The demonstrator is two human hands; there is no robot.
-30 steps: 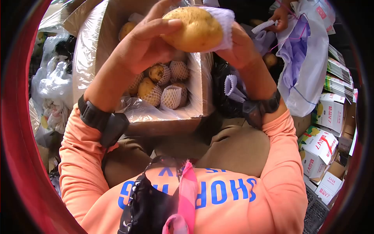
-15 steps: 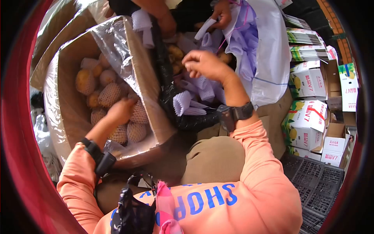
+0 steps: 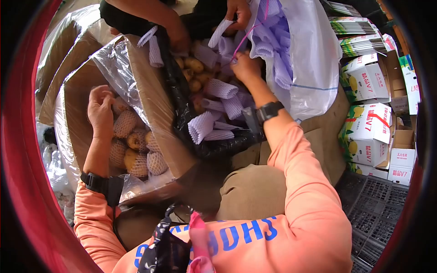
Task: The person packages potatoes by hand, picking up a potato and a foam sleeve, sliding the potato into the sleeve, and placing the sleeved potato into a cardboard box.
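Note:
My left hand point(image 3: 101, 111) is over the left side of the plastic-lined carton point(image 3: 159, 107), fingers half curled and apart, with nothing visible in them. Below and beside it lie several yellow-brown fruits point(image 3: 135, 163) in foam nets. My right hand point(image 3: 247, 67) reaches over the black-lined container point(image 3: 180, 109), fingers bent together beside a pink cord point(image 3: 246, 36); what they hold, if anything, is hidden. White-lilac foam net sleeves point(image 3: 223, 88) and bare yellow fruits point(image 3: 194, 65) lie below it.
Opposite me, another person's hand point(image 3: 237, 12) holds a foam sleeve point(image 3: 220, 33); their other hand point(image 3: 179, 40) is at the fruits. A white sack point(image 3: 314, 59) of foam sleeves stands right. Printed cartons point(image 3: 368, 129) and black crates point(image 3: 378, 204) line the right side.
My left hand has risen from among the netted fruits toward the carton's far left. My right hand has moved slightly forward and right toward the sack. The view has shifted a little.

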